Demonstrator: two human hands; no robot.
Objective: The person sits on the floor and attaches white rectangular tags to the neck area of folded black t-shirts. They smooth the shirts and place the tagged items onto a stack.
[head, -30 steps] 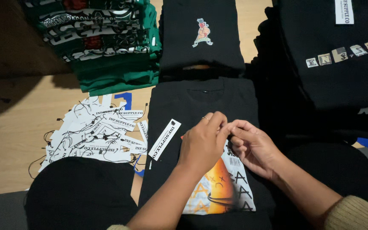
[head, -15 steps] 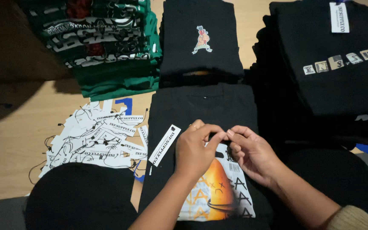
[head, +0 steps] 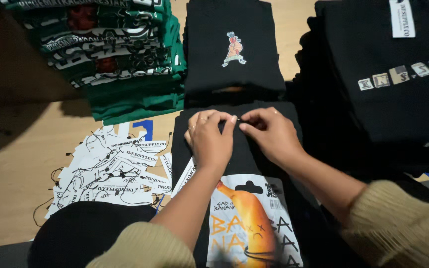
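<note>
near us, the banana-print black t-shirt (head: 239, 164) lies flat; at its collar our left hand (head: 209, 139) and right hand (head: 269, 134) pinch a thin tag string. threading seems underway; next needs steady fingertips. hang tags (head: 110, 168) lie left, green shirts (head: 120, 54) beyond.

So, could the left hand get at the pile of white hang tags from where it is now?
Probably yes. The left hand is pinching at the collar of the black shirt, and the pile of white hang tags lies uncovered on the wooden table just to its left, with nothing between them.
</note>
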